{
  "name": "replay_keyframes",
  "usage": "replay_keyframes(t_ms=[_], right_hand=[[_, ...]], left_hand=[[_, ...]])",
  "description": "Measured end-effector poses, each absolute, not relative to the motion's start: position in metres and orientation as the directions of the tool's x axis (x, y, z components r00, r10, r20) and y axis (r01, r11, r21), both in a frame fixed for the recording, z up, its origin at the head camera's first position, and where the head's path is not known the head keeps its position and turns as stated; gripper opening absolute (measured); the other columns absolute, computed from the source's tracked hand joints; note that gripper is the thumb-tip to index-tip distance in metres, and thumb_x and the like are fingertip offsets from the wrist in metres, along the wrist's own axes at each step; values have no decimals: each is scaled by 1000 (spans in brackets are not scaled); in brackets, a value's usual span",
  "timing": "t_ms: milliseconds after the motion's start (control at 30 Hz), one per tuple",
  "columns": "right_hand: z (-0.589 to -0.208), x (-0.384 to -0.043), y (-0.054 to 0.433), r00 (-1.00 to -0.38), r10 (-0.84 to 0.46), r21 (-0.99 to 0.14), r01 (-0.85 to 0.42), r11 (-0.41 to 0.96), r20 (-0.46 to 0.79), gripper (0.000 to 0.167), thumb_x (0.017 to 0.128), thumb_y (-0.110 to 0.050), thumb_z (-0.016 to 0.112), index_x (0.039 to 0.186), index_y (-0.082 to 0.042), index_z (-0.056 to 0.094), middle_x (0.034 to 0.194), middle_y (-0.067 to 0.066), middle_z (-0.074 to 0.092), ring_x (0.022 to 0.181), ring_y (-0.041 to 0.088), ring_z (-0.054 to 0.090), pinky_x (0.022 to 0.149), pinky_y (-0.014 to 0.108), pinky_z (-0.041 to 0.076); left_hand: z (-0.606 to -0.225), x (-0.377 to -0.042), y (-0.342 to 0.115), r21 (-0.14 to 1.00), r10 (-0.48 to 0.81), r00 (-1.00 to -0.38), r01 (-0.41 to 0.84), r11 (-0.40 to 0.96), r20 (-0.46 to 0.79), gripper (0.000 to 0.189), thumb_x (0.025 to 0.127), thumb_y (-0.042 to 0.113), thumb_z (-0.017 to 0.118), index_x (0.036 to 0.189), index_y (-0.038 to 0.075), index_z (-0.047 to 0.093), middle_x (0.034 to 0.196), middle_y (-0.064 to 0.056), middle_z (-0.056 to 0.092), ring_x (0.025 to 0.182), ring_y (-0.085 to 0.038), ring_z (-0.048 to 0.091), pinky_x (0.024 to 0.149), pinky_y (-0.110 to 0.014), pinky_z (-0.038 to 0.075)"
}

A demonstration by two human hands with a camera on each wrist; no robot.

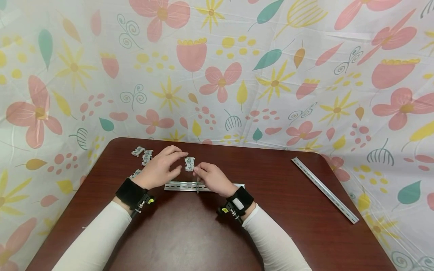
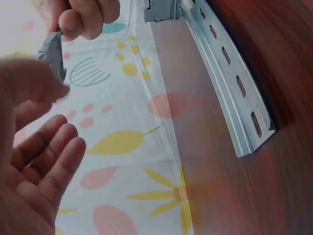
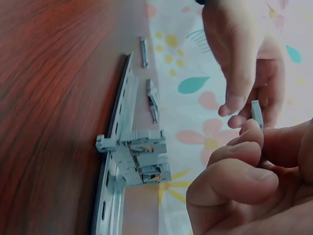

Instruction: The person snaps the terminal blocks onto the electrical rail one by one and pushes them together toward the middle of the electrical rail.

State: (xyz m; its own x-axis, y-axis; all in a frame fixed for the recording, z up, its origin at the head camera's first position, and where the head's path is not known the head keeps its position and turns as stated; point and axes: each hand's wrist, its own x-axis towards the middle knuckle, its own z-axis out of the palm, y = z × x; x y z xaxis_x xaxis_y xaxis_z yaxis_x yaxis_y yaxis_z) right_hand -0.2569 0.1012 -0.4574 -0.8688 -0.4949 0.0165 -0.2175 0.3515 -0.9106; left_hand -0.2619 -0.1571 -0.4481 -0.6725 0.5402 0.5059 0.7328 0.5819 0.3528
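Note:
My right hand pinches a thin grey terminal block between thumb and fingers, held up above a slotted metal DIN rail. My left hand is close beside this block, its thumb and fingers spread apart and relaxed. In the left wrist view the left thumb overlaps the held block; in the right wrist view only a narrow end of that block shows beyond the right fingers. Another grey terminal block stands upright across the rail, below my right hand.
Several loose terminal blocks lie at the table's back left, one partly hidden behind the left wrist. A second slotted rail lies slanted near the right edge. A flowered cloth hangs behind the dark wooden table.

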Motion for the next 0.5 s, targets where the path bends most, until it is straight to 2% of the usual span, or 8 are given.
replay_keyframes(t_ms=[100,233,400,500], right_hand=[[-456,-256,102,-854,-520,-950,-148,277,-19,44,120,-28,51,115,14,67,80,6,56,62,13,43,57,25,37],[-455,-255,103,-830,-555,-978,-63,197,-59,46,121,-27,49,118,17,61,81,6,53,61,12,38,53,24,32],[-457,-257,104,-809,-585,-990,-23,140,-63,44,121,-26,48,117,17,58,82,5,51,61,13,35,53,25,29],[-459,-259,105,-802,-595,-992,-22,123,-56,43,121,-25,47,116,16,57,82,4,50,61,13,34,53,26,28]], left_hand=[[-449,-264,-157,335,536,-643,755,563,548,41,101,4,81,141,6,73,129,-7,66,118,-24,64,94,-42,56],[-449,-266,-156,347,522,-615,778,524,591,35,100,2,84,134,7,78,123,-4,70,111,-21,67,90,-40,58],[-447,-266,-156,379,508,-615,781,496,603,26,99,0,83,124,7,81,116,-2,74,99,-17,69,84,-38,59],[-446,-265,-156,394,503,-620,779,488,602,21,100,1,82,119,9,81,114,-1,74,98,-16,69,84,-37,59]])
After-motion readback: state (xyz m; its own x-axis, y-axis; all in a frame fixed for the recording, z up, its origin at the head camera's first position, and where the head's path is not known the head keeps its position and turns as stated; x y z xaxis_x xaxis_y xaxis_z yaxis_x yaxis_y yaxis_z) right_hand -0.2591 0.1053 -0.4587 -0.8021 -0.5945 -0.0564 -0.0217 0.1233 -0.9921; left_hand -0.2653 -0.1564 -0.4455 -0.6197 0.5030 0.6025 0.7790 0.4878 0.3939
